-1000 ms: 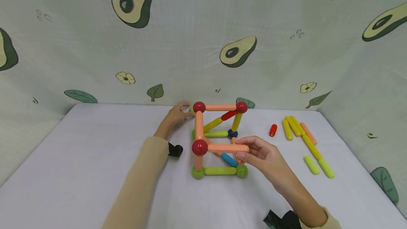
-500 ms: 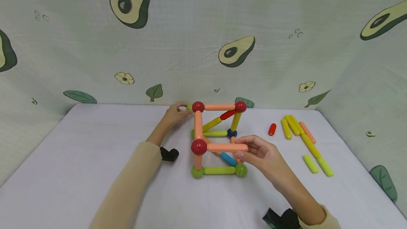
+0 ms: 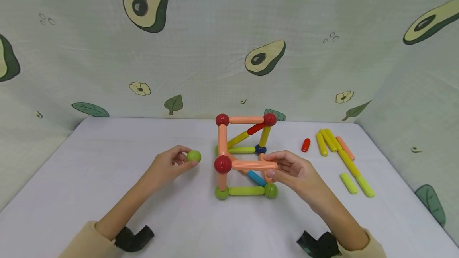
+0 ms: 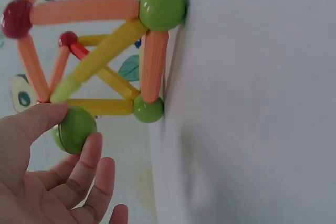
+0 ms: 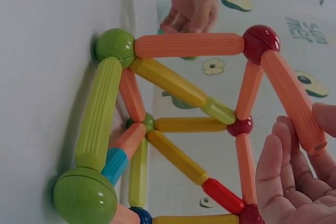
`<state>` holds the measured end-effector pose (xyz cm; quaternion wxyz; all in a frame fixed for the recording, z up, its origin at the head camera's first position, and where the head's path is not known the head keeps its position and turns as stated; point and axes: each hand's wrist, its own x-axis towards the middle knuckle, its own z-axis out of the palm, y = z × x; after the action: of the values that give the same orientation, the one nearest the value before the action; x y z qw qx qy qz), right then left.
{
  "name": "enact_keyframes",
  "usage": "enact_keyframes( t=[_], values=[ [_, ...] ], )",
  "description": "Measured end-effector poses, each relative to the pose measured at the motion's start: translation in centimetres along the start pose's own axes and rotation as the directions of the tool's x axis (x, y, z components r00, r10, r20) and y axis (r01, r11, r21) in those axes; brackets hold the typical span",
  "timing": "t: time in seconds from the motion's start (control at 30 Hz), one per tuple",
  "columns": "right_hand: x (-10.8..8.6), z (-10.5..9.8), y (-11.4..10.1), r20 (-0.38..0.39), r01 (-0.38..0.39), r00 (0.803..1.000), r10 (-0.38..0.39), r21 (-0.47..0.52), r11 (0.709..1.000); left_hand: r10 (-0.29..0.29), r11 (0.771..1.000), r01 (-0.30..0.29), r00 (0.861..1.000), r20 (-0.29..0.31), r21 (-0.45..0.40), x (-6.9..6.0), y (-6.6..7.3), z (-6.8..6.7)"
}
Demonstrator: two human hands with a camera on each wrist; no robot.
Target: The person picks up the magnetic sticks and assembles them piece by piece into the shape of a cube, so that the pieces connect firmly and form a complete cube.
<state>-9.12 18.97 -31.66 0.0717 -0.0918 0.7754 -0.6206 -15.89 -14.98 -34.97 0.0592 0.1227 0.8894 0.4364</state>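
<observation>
Pinches a green ball (image 3: 194, 156) between thumb and fingertips of the left hand (image 3: 168, 166), parted only as wide as the ball, with the other fingers loosely bent; near the left side of the ball-and-stick frame (image 3: 222, 136) and, in the head view, apart from it. Holds with the right hand (image 3: 292, 170) the free end of a salmon stick (image 3: 252, 165) on the frame's near upper side, joined at its other end to a red ball (image 3: 222, 164), with thumb and fingers drawn in to the stick's thickness. Along the frame's near foot, a lime stick (image 3: 246, 191) between two green balls; inside the frame, a blue stick (image 3: 256, 178). Well apart to the frame's right, on the white table (image 3: 272, 226): a short red stick (image 3: 306, 145), several yellow sticks (image 3: 321, 144), a loose salmon stick (image 3: 345, 148) and lime pieces (image 3: 348, 183). Behind the frame, a pale cloth (image 3: 201, 31) printed with avocados, leaves and flowers.
</observation>
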Motion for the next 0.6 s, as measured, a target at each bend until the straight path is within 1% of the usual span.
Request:
enact_keyframes(
  t=[0.07,0.17,0.23,0.27,0.33,0.37,0.43,0.47,0.57,0.6],
  values=[
    [0.0,-0.1,0.0,0.001,0.004,1.000,-0.004,-0.007,1.000,0.037,0.999,-0.038,0.999,0.005,0.027,-1.8,-0.1,0.3],
    [-0.1,-0.1,-0.1,-0.005,0.005,1.000,-0.005,-0.017,1.000,0.108,0.993,-0.110,0.993,0.055,0.041,-4.0,-0.1,1.2],
    [-0.1,-0.1,-0.1,-0.012,0.002,1.000,-0.002,-0.023,1.000,0.151,0.986,-0.158,0.983,0.109,0.061,-5.0,0.2,2.1],
    [-0.1,0.0,-0.1,-0.015,-0.001,1.000,0.001,-0.024,1.000,0.181,0.979,-0.192,0.974,0.136,0.072,-5.4,0.5,2.7],
    [-0.2,0.0,0.0,-0.021,-0.004,1.000,0.003,-0.026,1.000,0.222,0.966,-0.242,0.955,0.196,0.086,-5.9,1.1,3.9],
    [-0.2,0.0,0.0,-0.023,-0.002,1.000,0.002,-0.026,1.000,0.234,0.963,-0.257,0.945,0.227,0.081,-6.0,1.5,4.6],
    [-0.3,0.0,0.0,-0.025,0.006,1.000,-0.006,-0.024,1.000,0.236,0.964,-0.261,0.929,0.287,0.052,-6.0,2.3,6.0],
    [-0.3,0.0,0.0,-0.025,0.007,1.000,-0.008,-0.022,1.000,0.226,0.966,-0.253,0.922,0.316,0.047,-5.9,2.7,6.7],
    [-0.4,-0.1,0.1,-0.022,0.013,1.000,-0.013,-0.015,1.000,0.182,0.970,-0.230,0.901,0.394,0.076,-5.6,4.0,8.6],
    [-0.4,-0.1,0.1,-0.021,0.012,1.000,-0.012,-0.014,1.000,0.166,0.971,-0.221,0.897,0.410,0.091,-5.5,4.4,9.2]
  ],
)
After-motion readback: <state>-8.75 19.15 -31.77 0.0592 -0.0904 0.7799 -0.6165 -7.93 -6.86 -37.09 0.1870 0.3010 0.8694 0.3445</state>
